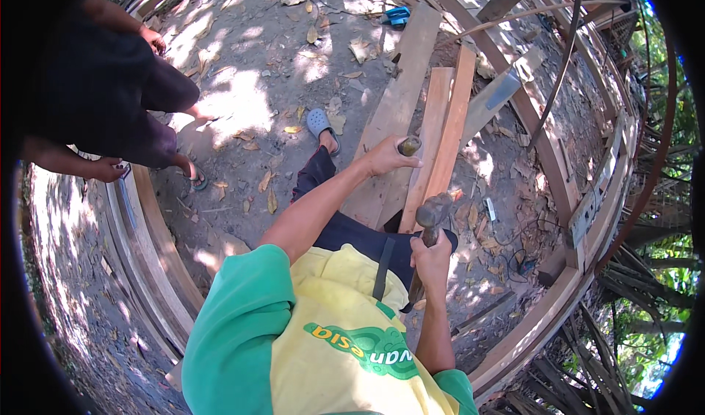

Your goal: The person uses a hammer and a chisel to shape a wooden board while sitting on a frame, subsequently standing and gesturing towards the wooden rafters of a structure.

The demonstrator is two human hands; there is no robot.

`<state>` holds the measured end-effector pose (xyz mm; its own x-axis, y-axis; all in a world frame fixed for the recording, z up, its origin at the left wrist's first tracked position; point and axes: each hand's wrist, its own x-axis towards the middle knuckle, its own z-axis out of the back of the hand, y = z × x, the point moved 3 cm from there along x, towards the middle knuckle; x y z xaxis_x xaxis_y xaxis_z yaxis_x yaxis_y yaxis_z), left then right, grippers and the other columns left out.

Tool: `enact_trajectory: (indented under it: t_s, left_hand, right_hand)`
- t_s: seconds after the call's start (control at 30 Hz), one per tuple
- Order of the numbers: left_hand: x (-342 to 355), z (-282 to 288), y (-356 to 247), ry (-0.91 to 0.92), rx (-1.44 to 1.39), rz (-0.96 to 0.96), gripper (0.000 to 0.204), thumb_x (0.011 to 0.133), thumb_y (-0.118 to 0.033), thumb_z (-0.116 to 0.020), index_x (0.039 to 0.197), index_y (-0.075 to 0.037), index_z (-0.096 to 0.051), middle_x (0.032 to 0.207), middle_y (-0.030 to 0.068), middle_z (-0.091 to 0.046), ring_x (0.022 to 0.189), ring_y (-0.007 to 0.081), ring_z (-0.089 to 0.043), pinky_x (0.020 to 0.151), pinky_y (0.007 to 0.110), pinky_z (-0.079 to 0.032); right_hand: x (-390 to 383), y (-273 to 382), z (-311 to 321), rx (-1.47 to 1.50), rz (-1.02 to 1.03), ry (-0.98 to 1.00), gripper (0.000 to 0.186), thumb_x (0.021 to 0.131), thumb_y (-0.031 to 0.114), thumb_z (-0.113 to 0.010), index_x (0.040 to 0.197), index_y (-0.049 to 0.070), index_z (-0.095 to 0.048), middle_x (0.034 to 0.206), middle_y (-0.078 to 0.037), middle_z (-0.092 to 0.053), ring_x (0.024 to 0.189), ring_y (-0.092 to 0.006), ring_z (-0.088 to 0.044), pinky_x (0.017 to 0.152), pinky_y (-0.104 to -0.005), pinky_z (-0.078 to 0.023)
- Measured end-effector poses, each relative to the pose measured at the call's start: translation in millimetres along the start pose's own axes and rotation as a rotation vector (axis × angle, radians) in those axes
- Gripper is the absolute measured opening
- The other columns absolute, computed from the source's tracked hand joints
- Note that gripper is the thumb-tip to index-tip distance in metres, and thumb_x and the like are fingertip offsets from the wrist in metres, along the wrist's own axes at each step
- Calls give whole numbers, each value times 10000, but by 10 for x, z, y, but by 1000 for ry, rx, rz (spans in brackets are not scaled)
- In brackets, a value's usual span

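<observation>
My left hand (389, 156) is closed around a round-ended handle (409, 146); the rest of that tool is hidden by the hand and the angle. It is over the wood, beside a narrow pale plank (429, 132) and a reddish beam (454, 117). My right hand (432, 257) grips a hammer (433, 211) by its handle, close below the head, with the head pointing up toward the wood. A wide grey-brown board (400, 103) lies to the left of the narrow planks, under my left forearm's reach.
Another person (95, 99) in dark clothes stands at the left. Long timbers (147, 224) lie behind that person, and a beam frame (532, 114) curves round the right. A blue object (396, 16) lies at the far end of the board. Dry leaves (264, 180) litter the ground.
</observation>
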<state>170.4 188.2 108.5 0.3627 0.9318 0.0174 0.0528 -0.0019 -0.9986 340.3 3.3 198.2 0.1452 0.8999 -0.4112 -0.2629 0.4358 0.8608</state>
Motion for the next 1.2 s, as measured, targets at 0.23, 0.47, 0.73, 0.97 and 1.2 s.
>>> enact_trajectory:
  t_s: [0.23,0.47,0.73,0.97,1.2]
  left_hand:
    - [-22,-5,-13,32,54,-29,315,816,-219,-852,797,-72,-575,731,-73,-468,695,66,-422,616,288,-373]
    - [-75,-24,79,19,33,-70,347,813,-273,-851,879,-6,-639,746,-26,-566,727,79,-476,681,304,-435]
    - [-105,0,-35,82,199,-75,441,816,-112,-805,1225,-35,-660,1062,109,-734,966,159,-652,897,351,-515]
    - [-153,-80,-65,85,204,-74,419,807,-172,-839,1175,-43,-685,1046,79,-740,973,148,-658,891,340,-513]
    - [-188,-21,-6,9,135,-72,326,821,-262,-842,933,-24,-649,783,-31,-571,762,81,-471,716,309,-443]
  right_hand:
    - [131,570,23,-11,177,10,116,870,46,-646,906,14,-541,658,-22,-537,475,-96,-518,458,-270,-412]
    - [407,1088,-103,-308,460,-139,252,855,144,-658,1017,-41,-599,706,-166,-634,629,-265,-624,654,-413,-496]
    - [745,758,-298,-595,352,-85,264,834,149,-654,1004,-44,-591,783,-302,-661,814,-487,-670,728,-548,-503]
    - [724,628,-159,-493,343,-31,270,845,156,-666,1030,-40,-643,707,-171,-635,660,-307,-661,646,-413,-500]
    - [204,1736,296,-123,469,-48,174,873,114,-722,929,25,-584,684,-7,-572,520,-94,-521,492,-264,-408]
